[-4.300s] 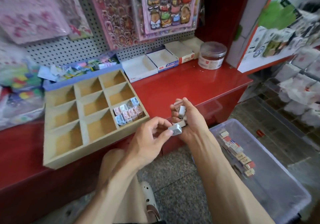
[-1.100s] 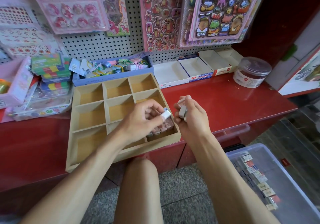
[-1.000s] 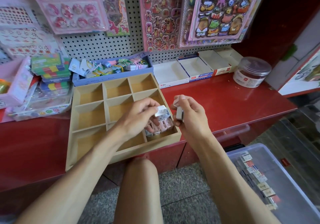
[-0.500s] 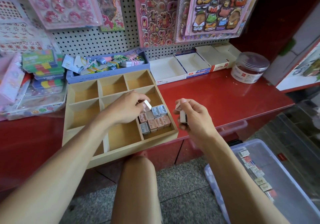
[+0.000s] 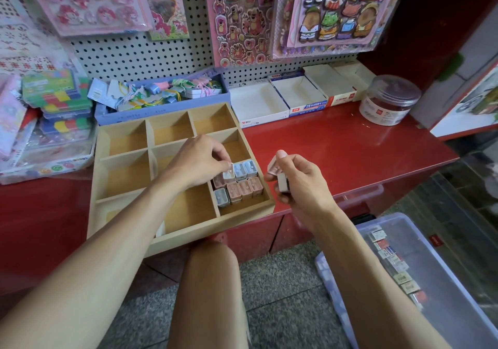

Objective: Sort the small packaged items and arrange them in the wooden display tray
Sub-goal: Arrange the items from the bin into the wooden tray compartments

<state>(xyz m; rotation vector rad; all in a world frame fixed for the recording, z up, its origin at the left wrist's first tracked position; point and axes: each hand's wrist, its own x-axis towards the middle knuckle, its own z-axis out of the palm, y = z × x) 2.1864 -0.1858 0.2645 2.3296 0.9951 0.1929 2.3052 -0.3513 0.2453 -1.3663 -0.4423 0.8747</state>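
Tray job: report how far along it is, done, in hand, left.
Done: two rows of packets stand in one near-right compartment of the tray. In hand: the left hand pinches a white packet into the back row; the right hand holds more. Left: the other visible compartments look unfilled, and packets remain in the bin.
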